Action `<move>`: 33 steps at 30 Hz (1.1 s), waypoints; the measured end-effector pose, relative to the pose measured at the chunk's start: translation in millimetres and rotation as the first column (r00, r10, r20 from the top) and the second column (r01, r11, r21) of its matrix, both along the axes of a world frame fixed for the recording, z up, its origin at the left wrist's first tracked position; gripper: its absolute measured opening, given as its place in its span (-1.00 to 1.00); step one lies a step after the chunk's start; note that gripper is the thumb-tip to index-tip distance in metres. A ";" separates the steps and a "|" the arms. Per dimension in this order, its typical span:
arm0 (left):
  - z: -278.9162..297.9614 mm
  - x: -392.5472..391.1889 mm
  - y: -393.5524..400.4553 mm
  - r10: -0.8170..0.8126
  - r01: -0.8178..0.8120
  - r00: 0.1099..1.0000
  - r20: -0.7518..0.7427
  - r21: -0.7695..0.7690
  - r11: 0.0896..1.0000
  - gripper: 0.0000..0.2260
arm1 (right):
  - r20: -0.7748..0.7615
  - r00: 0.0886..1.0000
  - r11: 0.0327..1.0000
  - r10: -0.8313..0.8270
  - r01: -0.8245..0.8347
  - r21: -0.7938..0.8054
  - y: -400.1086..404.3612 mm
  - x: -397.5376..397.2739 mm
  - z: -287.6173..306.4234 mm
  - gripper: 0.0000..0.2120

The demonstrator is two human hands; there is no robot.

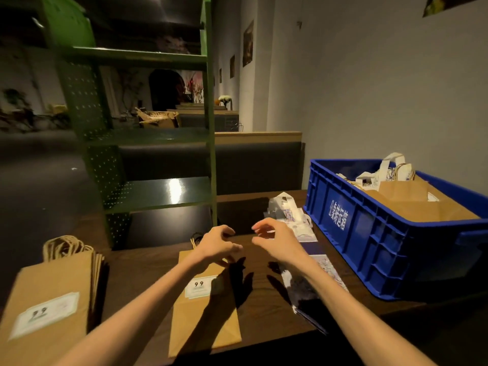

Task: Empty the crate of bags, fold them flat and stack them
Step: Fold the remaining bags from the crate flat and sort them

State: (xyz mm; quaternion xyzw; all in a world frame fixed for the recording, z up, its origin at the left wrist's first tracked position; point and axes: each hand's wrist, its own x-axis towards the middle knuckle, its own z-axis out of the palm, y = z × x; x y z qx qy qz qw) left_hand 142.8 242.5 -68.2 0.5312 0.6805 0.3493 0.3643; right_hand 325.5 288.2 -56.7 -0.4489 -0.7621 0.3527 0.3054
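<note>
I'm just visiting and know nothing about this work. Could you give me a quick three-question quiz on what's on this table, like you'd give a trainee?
1. True or false: the blue crate has already been emptied.
2. Which sort of bag lies flat on the table under the left hand? A) brown paper bag B) white printed bag C) black plastic bag
3. Where is the stack of brown bags, left or right of the single brown bag?

Key
1. False: brown and white bags still lie in it.
2. A.
3. Left, at the table's near left corner. The right hand hovers with nothing in it.
</note>
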 end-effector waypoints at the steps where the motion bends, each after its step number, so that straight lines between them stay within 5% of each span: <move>1: -3.9 -11.9 -5.1 0.019 -0.019 1.000 -0.003 -0.003 1.000 -0.54 | 0.005 0.999 0.996 0.042 -0.042 -0.078 -2.9 -10.2 -5.8 -0.72; 5: -19.5 -56.7 -32.9 0.120 -0.130 0.974 -0.190 -0.039 0.991 -0.54 | 0.078 0.991 0.912 0.107 -0.066 -0.406 -20.1 -42.6 -22.4 -0.44; 8: -30.9 -72.6 -59.4 0.157 -0.215 0.917 -0.367 -0.122 0.969 -0.52 | 0.230 0.955 0.900 0.186 -0.071 -0.430 -30.2 -57.1 -32.9 -0.24; 13: -31.2 -77.3 -75.3 0.311 -0.334 0.932 -0.189 -0.108 0.936 -0.39 | 0.417 0.897 0.954 0.148 -0.018 -0.298 -47.4 -75.3 -35.2 -0.40; 18: -25.7 -86.9 -90.0 0.330 -0.329 0.944 0.019 -0.057 0.943 -0.90 | 0.302 0.948 0.955 0.102 -0.008 -0.297 -52.5 -91.5 -40.7 -0.41; 23: 12.1 -115.2 -116.9 0.381 -0.398 0.912 0.150 0.106 0.911 -0.97 | 0.277 0.960 0.993 0.047 -0.016 -0.113 -60.6 -108.0 -20.4 -0.15; 25: 30.8 -137.1 -135.0 0.416 -0.434 0.900 0.133 0.165 0.886 -0.98 | 0.277 0.948 0.980 0.160 -0.120 -0.158 -68.2 -118.8 -5.2 -0.31; 28: 49.3 -172.2 -166.1 0.467 -0.487 0.873 0.139 0.199 0.850 -0.95 | 0.074 0.924 0.894 0.375 -0.340 -0.291 -95.8 -142.5 11.0 -0.70; 33: 48.4 -225.2 -210.3 0.568 -0.563 0.823 0.030 0.183 0.806 -0.82 | -0.112 0.894 0.852 0.434 -0.447 -0.272 -128.0 -202.5 9.5 -0.82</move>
